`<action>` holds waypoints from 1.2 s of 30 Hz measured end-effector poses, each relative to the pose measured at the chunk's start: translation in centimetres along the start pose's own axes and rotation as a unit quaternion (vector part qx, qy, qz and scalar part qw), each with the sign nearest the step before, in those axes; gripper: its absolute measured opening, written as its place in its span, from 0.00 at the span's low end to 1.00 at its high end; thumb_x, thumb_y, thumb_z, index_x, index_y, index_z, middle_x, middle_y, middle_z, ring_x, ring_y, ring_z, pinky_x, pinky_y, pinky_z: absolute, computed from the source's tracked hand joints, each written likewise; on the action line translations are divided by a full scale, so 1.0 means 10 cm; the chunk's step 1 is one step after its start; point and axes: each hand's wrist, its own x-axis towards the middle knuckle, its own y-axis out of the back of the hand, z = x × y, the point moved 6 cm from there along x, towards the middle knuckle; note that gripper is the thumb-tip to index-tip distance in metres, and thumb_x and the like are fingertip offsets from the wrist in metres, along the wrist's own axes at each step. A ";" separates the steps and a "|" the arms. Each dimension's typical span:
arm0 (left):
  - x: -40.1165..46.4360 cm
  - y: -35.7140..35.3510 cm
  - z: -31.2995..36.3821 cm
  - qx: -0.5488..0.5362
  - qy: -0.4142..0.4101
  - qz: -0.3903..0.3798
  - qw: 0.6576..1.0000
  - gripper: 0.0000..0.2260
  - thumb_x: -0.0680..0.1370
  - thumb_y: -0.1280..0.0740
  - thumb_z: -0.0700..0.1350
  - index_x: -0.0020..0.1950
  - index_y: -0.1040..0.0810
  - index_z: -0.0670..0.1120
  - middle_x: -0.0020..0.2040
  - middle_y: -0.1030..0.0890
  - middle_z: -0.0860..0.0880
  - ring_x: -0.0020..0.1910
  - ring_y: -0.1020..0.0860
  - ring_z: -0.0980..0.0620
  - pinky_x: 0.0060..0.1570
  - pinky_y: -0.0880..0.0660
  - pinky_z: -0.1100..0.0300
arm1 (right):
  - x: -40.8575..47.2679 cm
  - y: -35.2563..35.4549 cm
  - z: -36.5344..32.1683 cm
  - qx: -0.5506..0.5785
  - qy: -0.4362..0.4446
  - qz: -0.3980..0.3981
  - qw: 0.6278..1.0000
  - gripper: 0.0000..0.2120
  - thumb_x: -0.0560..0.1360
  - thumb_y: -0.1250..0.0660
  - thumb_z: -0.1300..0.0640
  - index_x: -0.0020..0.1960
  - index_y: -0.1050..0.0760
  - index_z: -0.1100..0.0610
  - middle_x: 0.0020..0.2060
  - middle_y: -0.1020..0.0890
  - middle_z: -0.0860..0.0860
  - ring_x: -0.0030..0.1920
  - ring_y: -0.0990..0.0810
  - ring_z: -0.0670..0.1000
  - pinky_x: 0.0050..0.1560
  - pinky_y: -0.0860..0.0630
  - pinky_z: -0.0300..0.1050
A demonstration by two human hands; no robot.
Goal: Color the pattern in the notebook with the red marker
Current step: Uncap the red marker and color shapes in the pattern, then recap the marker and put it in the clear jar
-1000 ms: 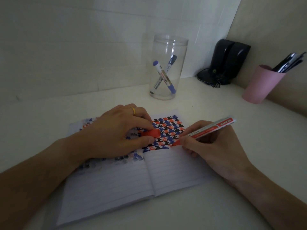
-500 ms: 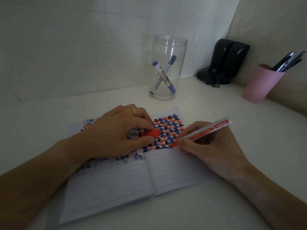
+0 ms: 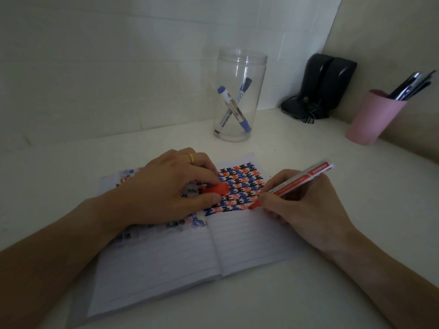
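The red marker [image 3: 298,182] is pinched in the fingers of the right hand [image 3: 306,207], and its tip has moved from the right edge of the pattern [image 3: 240,188] half a second ago to the lower right corner, on the right page of the open notebook [image 3: 185,252], which suggests colouring is proceeding along the bottom row. The left hand [image 3: 166,188] remains flat on the left page, fingers closed on the red cap [image 3: 217,188], steadying the book. Blank ruled lines lie below the pattern, and the desk [image 3: 332,293] is bare to the right, with the clear jar [image 3: 238,98] and pink cup [image 3: 373,119] well apart behind.
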 end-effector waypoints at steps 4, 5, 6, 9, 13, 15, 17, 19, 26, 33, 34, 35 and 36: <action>0.00 0.01 -0.01 0.002 0.003 -0.001 1.000 0.16 0.76 0.37 0.62 0.58 0.19 0.56 0.56 0.20 0.60 0.53 0.24 0.58 0.54 0.26 0.53 | 0.04 0.06 0.01 0.122 -0.029 0.025 0.992 0.03 0.70 0.26 0.65 0.38 0.15 0.60 0.29 0.15 0.54 0.29 0.20 0.49 0.31 0.23 0.40; 0.00 0.01 -0.01 0.001 0.005 0.003 1.000 0.16 0.76 0.36 0.62 0.58 0.18 0.56 0.56 0.20 0.60 0.52 0.24 0.58 0.54 0.26 0.52 | 0.07 0.09 0.01 0.165 -0.048 0.041 0.984 0.03 0.71 0.26 0.65 0.39 0.15 0.60 0.29 0.16 0.55 0.30 0.20 0.50 0.31 0.24 0.40; -0.01 0.02 -0.01 0.002 0.006 0.004 1.000 0.16 0.76 0.36 0.62 0.58 0.18 0.56 0.56 0.20 0.59 0.52 0.24 0.59 0.54 0.26 0.52 | 0.10 0.12 -0.01 0.184 -0.064 0.056 0.979 0.03 0.72 0.26 0.64 0.39 0.15 0.60 0.29 0.16 0.55 0.30 0.21 0.51 0.31 0.25 0.40; 0.00 0.02 0.01 0.008 0.011 -0.001 1.000 0.15 0.77 0.36 0.62 0.57 0.18 0.56 0.56 0.20 0.59 0.52 0.25 0.59 0.54 0.27 0.52 | 0.26 0.17 -0.14 0.169 -0.074 0.058 0.981 0.01 0.72 0.26 0.64 0.43 0.15 0.60 0.29 0.18 0.53 0.30 0.23 0.51 0.30 0.27 0.42; 0.01 0.04 0.02 0.017 0.018 0.001 1.000 0.15 0.77 0.36 0.61 0.58 0.19 0.56 0.56 0.20 0.60 0.52 0.26 0.61 0.54 0.27 0.55 | 0.43 0.07 -0.29 0.239 -0.073 0.031 0.968 0.05 0.72 0.27 0.66 0.48 0.18 0.63 0.32 0.19 0.55 0.31 0.24 0.49 0.32 0.27 0.41; -0.01 0.05 0.02 0.021 0.022 0.000 1.000 0.15 0.77 0.37 0.61 0.58 0.19 0.56 0.57 0.21 0.60 0.52 0.26 0.61 0.54 0.28 0.56 | 0.40 -0.03 -0.21 0.300 -0.086 0.033 0.949 0.06 0.74 0.28 0.64 0.50 0.17 0.63 0.33 0.18 0.53 0.33 0.22 0.49 0.35 0.25 0.40; -0.02 0.04 0.03 0.024 0.025 0.002 0.999 0.15 0.78 0.38 0.61 0.59 0.20 0.56 0.57 0.21 0.60 0.52 0.26 0.60 0.54 0.28 0.56 | 0.36 -0.11 -0.07 0.344 -0.103 0.047 0.932 0.07 0.76 0.30 0.62 0.51 0.17 0.64 0.33 0.18 0.53 0.34 0.21 0.50 0.36 0.24 0.40; 0.00 0.03 0.02 0.022 0.035 0.016 0.999 0.14 0.78 0.38 0.60 0.60 0.21 0.57 0.56 0.22 0.60 0.53 0.26 0.61 0.54 0.27 0.57 | 0.36 -0.13 0.02 0.357 -0.101 0.050 0.927 0.07 0.77 0.32 0.63 0.50 0.16 0.64 0.32 0.17 0.55 0.34 0.21 0.51 0.36 0.23 0.40; -0.03 0.25 -0.14 -0.008 0.145 0.183 0.972 0.16 0.79 0.34 0.51 0.67 0.23 0.53 0.50 0.21 0.56 0.46 0.22 0.58 0.48 0.28 0.73 | 0.37 -0.09 0.07 0.342 -0.053 0.052 0.937 0.04 0.77 0.31 0.64 0.49 0.17 0.61 0.35 0.15 0.57 0.36 0.18 0.52 0.39 0.20 0.42; -0.09 0.34 -0.13 -0.065 0.179 0.235 0.953 0.10 0.71 0.25 0.51 0.52 0.19 0.55 0.44 0.17 0.62 0.47 0.20 0.64 0.46 0.27 0.76 | 0.37 -0.08 0.04 0.402 -0.064 0.035 0.913 0.10 0.71 0.30 0.57 0.47 0.13 0.60 0.37 0.13 0.57 0.35 0.16 0.50 0.43 0.22 0.45; -0.09 0.34 -0.13 -0.064 0.177 0.230 0.955 0.10 0.71 0.25 0.51 0.51 0.19 0.55 0.44 0.17 0.62 0.48 0.21 0.64 0.47 0.27 0.76 | 0.37 -0.07 0.02 0.408 -0.056 0.029 0.911 0.10 0.72 0.31 0.58 0.48 0.12 0.60 0.39 0.12 0.58 0.36 0.16 0.51 0.41 0.20 0.43; -0.08 0.34 -0.12 -0.060 0.175 0.225 0.957 0.10 0.71 0.25 0.51 0.51 0.19 0.55 0.44 0.17 0.61 0.49 0.21 0.64 0.47 0.28 0.76 | 0.37 -0.06 -0.01 0.405 -0.048 0.024 0.913 0.10 0.73 0.31 0.59 0.49 0.13 0.59 0.40 0.12 0.59 0.37 0.15 0.52 0.40 0.19 0.41; -0.08 0.33 -0.12 -0.055 0.171 0.220 0.959 0.10 0.72 0.25 0.50 0.51 0.19 0.54 0.45 0.17 0.60 0.50 0.22 0.64 0.48 0.28 0.77 | 0.36 -0.06 -0.03 0.395 -0.041 0.021 0.918 0.10 0.73 0.31 0.59 0.51 0.13 0.59 0.42 0.11 0.60 0.39 0.14 0.52 0.40 0.18 0.40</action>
